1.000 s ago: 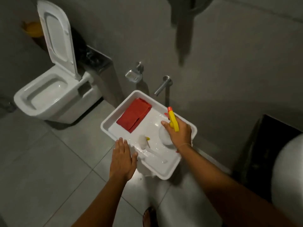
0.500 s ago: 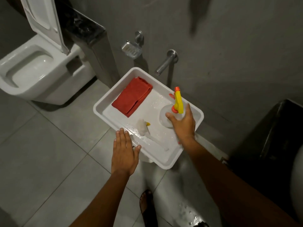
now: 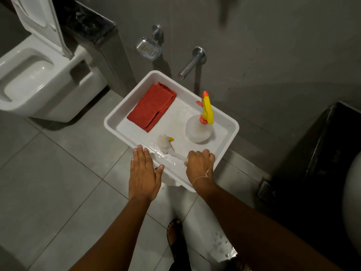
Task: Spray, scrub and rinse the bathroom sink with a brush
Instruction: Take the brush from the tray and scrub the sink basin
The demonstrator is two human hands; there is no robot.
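Note:
A white rectangular tray (image 3: 115,127) sits low by the wall under a wall spout. In it stand a clear spray bottle (image 3: 197,130) with a yellow and orange trigger head, a folded red cloth (image 3: 151,109) and a white brush (image 3: 165,144) lying with its handle toward me. My right hand (image 3: 199,165) is curled over the end of the brush handle at the tray's near edge. My left hand (image 3: 143,169) rests flat, fingers apart, on the tray's near rim. A white basin edge (image 3: 351,202) shows at the far right.
A white toilet (image 3: 37,79) with its lid up stands at the left. A metal spout (image 3: 190,63) and a soap dish (image 3: 148,48) stick out of the grey wall. A dark cabinet (image 3: 312,153) is at the right. My sandalled foot (image 3: 175,237) stands on wet floor tiles.
My right hand let go of the spray bottle, which now stands in the tray, and moved down to the brush handle. The camera tilted down.

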